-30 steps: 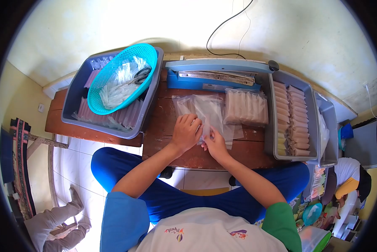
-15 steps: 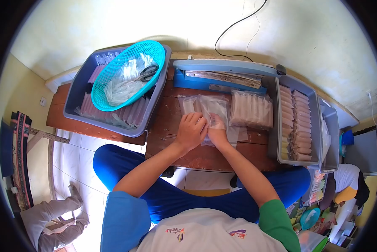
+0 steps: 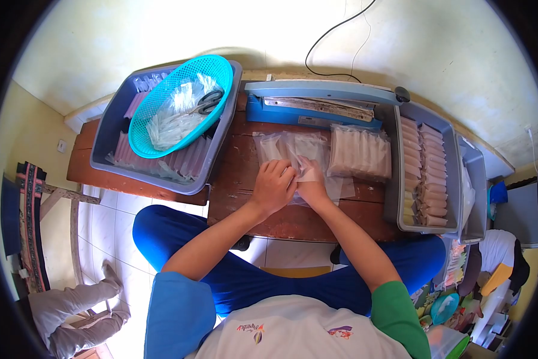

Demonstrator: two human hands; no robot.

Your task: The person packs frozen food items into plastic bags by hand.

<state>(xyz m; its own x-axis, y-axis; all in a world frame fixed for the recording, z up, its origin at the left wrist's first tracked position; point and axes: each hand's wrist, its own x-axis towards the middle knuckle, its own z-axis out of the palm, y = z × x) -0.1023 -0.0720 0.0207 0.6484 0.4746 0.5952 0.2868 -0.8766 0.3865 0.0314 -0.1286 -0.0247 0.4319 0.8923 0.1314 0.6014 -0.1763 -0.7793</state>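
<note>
On the brown wooden table, both my hands work close together over clear plastic bags (image 3: 311, 143). My left hand (image 3: 275, 184) has its fingers curled over the bag's near side, close to a few pale tube shapes under the film. Fingers of my right hand (image 3: 312, 184) are bent around a gathered fold of the plastic, thumb side toward the left hand. Just right of them lies a clear pack of pinkish sealed tubes (image 3: 360, 152). Behind stands a blue impulse sealer (image 3: 314, 110) with its long arm.
At left a grey tub (image 3: 226, 134) of wrapped tubes carries a turquoise basket (image 3: 142, 140) with plastic bags and black-handled scissors (image 3: 209, 102). At right stands a grey tray (image 3: 394, 206) with rows of tubes. Another person (image 3: 499, 257) bends at far right; legs (image 3: 83, 308) show at left.
My right hand's fingers have shifted slightly and now bunch the plastic film more tightly. My left hand stays almost in place. The view has moved a little.
</note>
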